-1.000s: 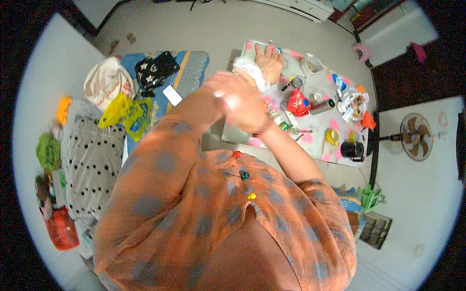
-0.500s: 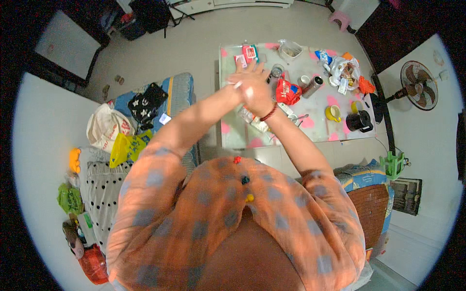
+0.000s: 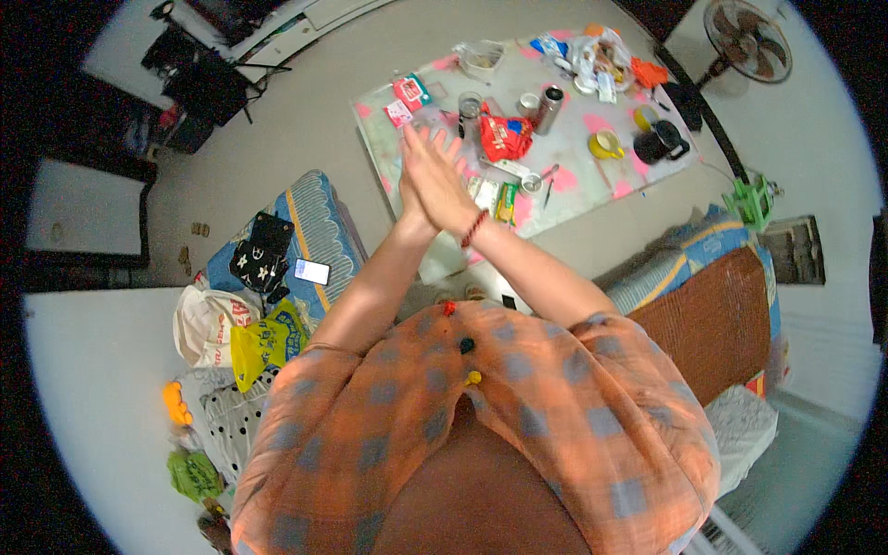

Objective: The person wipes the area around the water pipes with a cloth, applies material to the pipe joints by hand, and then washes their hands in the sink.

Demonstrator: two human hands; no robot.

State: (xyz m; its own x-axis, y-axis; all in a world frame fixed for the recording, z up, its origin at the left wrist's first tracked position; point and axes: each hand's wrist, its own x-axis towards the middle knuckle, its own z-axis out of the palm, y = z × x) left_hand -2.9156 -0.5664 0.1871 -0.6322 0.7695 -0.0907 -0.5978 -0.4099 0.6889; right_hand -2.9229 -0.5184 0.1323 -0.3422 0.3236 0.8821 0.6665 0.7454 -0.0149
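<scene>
My left hand (image 3: 413, 202) and my right hand (image 3: 442, 187) rest palm against palm above the near left part of the table (image 3: 444, 264). Their fingers are stretched out, with small gaps at the tips. No object shows between them, though the pressed palms are hidden. A dark red bracelet (image 3: 474, 228) circles my right wrist. Just beyond the fingertips lie a small pink-and-white packet (image 3: 399, 113) and a teal-and-red pack (image 3: 411, 91). A clear glass (image 3: 470, 106) and a crumpled red bag (image 3: 504, 137) are to the right of my hands.
The table also carries a steel thermos (image 3: 549, 109), a yellow mug (image 3: 606, 144), a black pitcher (image 3: 659, 143) and a white plastic bag (image 3: 597, 60). A fan (image 3: 747, 39) stands at the far right. Left, a phone (image 3: 312, 271) lies on a blue-patterned seat (image 3: 314, 213) beside several bags.
My view has turned, so the table appears tilted and farther up. My hands went from crossed, one over the other, to palm against palm, with my left forearm drawn in.
</scene>
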